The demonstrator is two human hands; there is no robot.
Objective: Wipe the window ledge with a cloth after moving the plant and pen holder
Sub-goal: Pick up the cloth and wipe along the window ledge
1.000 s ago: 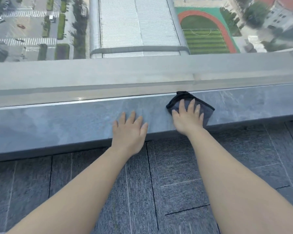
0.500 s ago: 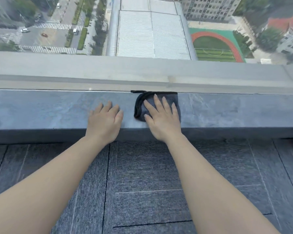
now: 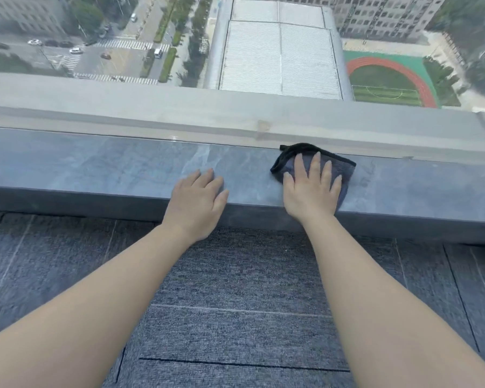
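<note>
On the grey window ledge (image 3: 95, 169), the right hand (image 3: 310, 191) presses a dark cloth (image 3: 345, 169) flat, fingers spread; the left hand (image 3: 198, 200) rests flat beside it, fingers together

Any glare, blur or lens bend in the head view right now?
Head view: even daylight, no hard shadows; a small bright glint on the grey stone window ledge by the glass; straight edges bow from the wide lens; the dark grey folded cloth under the right hand and the left hand look sharp.
</note>
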